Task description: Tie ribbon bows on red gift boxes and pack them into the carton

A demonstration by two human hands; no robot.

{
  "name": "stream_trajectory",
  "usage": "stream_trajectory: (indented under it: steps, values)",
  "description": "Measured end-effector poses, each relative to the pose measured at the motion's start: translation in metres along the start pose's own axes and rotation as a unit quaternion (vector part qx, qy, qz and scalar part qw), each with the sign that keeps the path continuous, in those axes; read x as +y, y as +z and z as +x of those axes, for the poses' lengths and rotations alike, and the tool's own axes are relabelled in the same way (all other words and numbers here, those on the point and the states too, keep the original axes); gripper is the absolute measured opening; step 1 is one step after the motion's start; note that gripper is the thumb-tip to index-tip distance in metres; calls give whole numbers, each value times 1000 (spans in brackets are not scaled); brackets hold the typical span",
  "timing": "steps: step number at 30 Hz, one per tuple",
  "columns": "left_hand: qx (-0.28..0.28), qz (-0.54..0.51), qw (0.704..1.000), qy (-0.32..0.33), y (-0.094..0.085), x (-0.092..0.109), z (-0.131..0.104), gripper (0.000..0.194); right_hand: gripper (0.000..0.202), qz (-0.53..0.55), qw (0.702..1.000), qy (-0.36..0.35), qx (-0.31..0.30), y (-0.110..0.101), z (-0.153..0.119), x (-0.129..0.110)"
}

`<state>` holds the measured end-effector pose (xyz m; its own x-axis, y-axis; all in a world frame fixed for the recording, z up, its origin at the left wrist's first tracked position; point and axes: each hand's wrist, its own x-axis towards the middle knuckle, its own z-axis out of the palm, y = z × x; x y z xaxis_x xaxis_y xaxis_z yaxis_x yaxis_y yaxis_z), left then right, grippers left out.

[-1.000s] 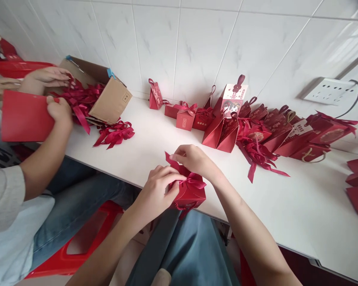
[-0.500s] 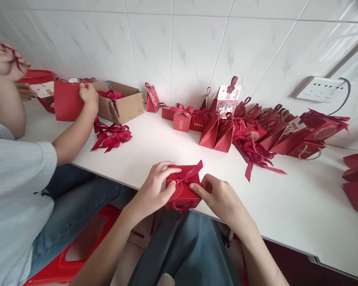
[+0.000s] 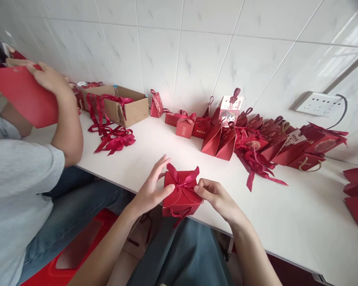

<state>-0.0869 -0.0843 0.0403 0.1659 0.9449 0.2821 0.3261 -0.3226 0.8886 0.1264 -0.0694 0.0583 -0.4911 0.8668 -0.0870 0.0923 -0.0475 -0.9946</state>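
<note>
At the near edge of the worktop (image 3: 155, 149), left of its middle, sits a red box (image 3: 179, 200) topped with a ribbon bow (image 3: 183, 185). The left hand (image 3: 151, 191) has a released grip, fingers spread beside the box, thumb touching near the knot. The right hand (image 3: 216, 195) curls at the box's right edge; whether its grip is clenched on anything, I cannot tell. Farther back, loose ribbons (image 3: 117, 139) lie before a cardboard carton (image 3: 137, 113). Red gift bags (image 3: 273, 139) line the back edge rightward. Leftmost, another person's hand (image 3: 49, 79) holds red card (image 3: 26, 95).
</note>
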Motion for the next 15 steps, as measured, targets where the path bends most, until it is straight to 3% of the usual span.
stream_trajectory:
  steps: [2,4,8,15]
  values:
    - [122,33,991,-37,6,5,-13,49,43,4,1000,1,9,1,0,2]
    - [164,60,980,-90,11,12,-24,29,43,-4,1000,2,13,2,-1,4]
    - [76,37,983,-163,11,23,-28,36,44,-9,1000,-3,17,4,-1,4]
    - [39,-36,984,-168,7,21,-22,34,43,57,998,0,28,7,0,7]
